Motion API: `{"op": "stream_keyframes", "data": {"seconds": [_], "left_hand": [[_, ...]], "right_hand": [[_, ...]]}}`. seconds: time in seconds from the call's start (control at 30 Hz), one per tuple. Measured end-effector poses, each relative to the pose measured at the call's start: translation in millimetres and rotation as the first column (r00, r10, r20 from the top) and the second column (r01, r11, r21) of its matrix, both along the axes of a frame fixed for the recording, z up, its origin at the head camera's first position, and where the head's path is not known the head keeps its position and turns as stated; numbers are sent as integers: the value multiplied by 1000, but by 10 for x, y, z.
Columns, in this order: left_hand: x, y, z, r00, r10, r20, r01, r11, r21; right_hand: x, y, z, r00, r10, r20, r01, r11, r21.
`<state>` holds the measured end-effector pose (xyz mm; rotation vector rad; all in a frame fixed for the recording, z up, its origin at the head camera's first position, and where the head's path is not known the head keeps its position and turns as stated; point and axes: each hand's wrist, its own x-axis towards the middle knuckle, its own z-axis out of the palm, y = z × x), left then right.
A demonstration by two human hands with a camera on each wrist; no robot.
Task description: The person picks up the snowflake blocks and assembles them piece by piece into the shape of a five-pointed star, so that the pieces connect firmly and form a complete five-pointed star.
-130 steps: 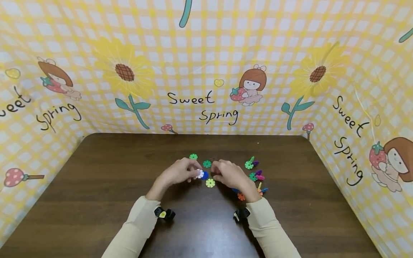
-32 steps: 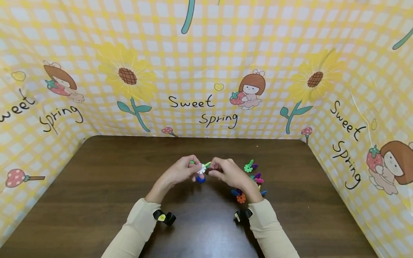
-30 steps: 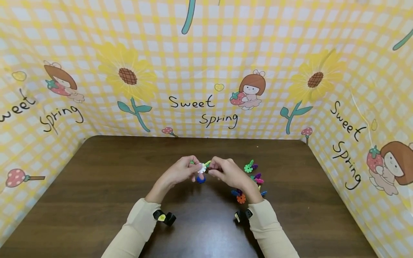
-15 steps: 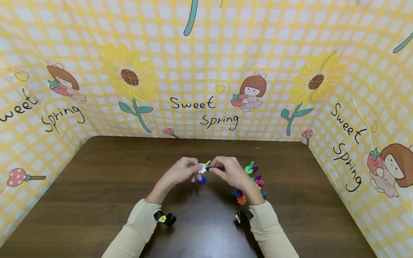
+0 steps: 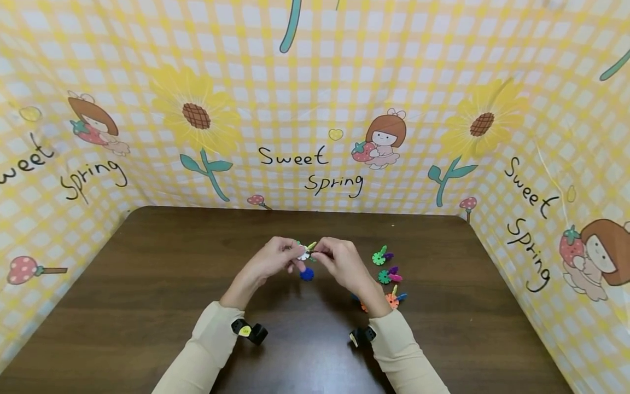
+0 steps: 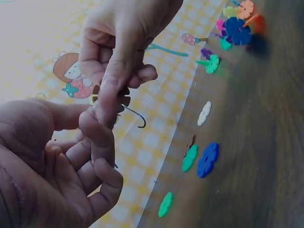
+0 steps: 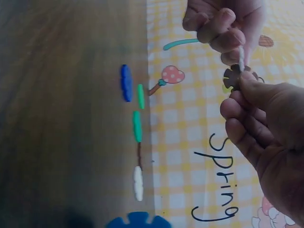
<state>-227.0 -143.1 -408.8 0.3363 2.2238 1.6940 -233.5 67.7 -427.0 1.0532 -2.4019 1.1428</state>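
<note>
Both hands meet above the table in the head view. My left hand (image 5: 273,261) pinches a white notched disc (image 5: 304,255); a yellow disc (image 5: 312,246) stands out beside it. Between thumb and fingers, my right hand (image 5: 344,264) pinches a brown notched disc (image 7: 232,78) against the white one, which shows edge-on in the right wrist view. Whether the slots interlock is hidden by the fingertips. Just below the left fingers lies a blue disc (image 5: 307,274) on the table.
Joined disc clusters sit at the right: green and purple (image 5: 380,256), green and pink (image 5: 385,276), orange (image 5: 392,300). In the left wrist view, loose white (image 6: 204,113), green (image 6: 190,158) and light green (image 6: 165,204) discs lie near the table's far edge.
The yellow disc, on the table at first, is now up with the white one. The right hand has brought a brown disc to them. Lately both hands shifted slightly left, uncovering the orange cluster.
</note>
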Motion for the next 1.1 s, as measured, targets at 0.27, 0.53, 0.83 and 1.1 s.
{"op": "stream_keyframes", "data": {"seconds": [0.27, 0.53, 0.83, 1.1], "left_hand": [[6, -49, 71, 999, -34, -10, 33, 998, -62], [7, -105, 112, 999, -23, -40, 21, 998, -56], [10, -131, 120, 996, -13, -91, 5, 996, -89], [34, -144, 158, 984, -24, -174, -3, 988, -154]], "right_hand": [[-20, -77, -143, 994, -42, 100, 21, 979, 205], [42, -94, -270, 991, -19, 131, -50, 860, 507], [94, -126, -238, 987, -26, 160, -67, 834, 547], [68, -110, -263, 969, 8, 245, -136, 849, 510]]}}
